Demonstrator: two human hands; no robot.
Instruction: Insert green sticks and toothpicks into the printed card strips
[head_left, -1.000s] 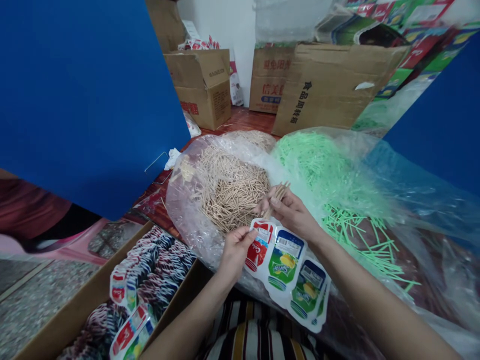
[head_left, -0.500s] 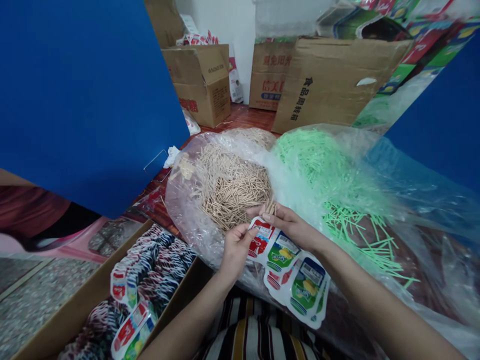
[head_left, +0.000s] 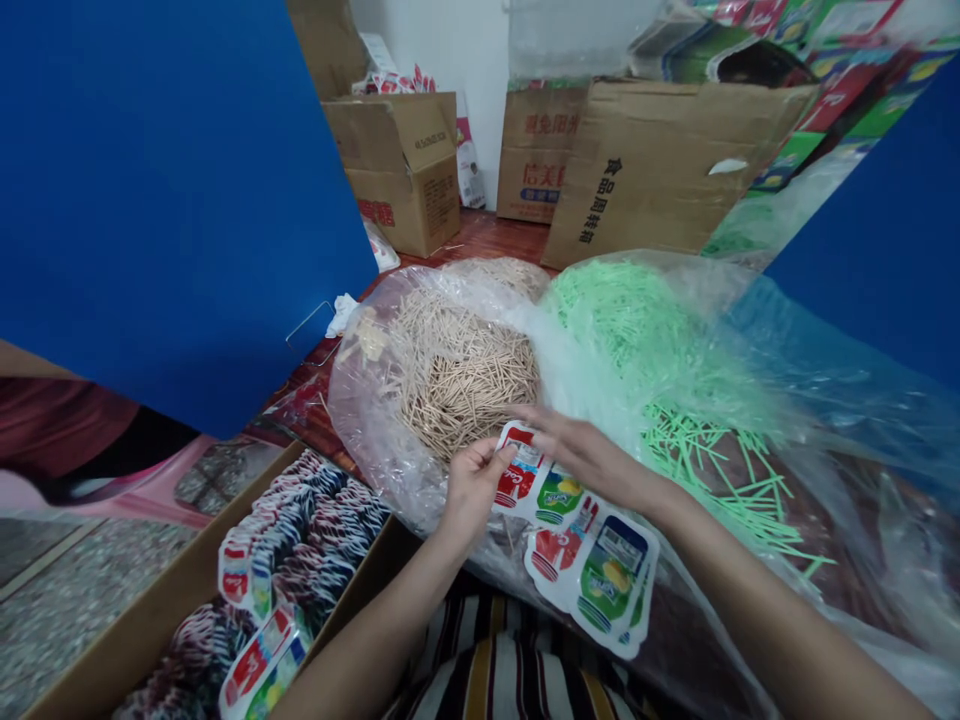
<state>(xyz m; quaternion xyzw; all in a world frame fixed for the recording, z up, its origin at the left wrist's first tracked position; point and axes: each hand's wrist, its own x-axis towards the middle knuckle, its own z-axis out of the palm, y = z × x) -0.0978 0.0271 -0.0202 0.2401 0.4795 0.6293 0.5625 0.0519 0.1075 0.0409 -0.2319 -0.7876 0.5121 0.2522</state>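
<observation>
Pinched between the thumb and fingers of my left hand [head_left: 474,485] is a red and green printed packet [head_left: 519,478]. My right hand [head_left: 581,447] is just above and to the right of it, fingers stretched toward the pile of brown sticks [head_left: 480,385]; motion blurs them, and no sticks show clearly in them. Several more printed packets [head_left: 615,575] lie overlapping below my right wrist. The brown sticks rest in an open clear plastic bag [head_left: 360,400]. Green sticks [head_left: 720,470] spill from another bag on the right.
A long cardboard box [head_left: 142,610] full of packed printed packets stands at the lower left. Cardboard boxes [head_left: 660,170] line the back. Blue panels [head_left: 165,200] rise on both sides. Part of a person [head_left: 67,430] shows at the far left.
The small bunch of brown sticks seen earlier at my right fingertips no longer shows there. My right fingers have loosened and spread. My left hand keeps its hold on the packet.
</observation>
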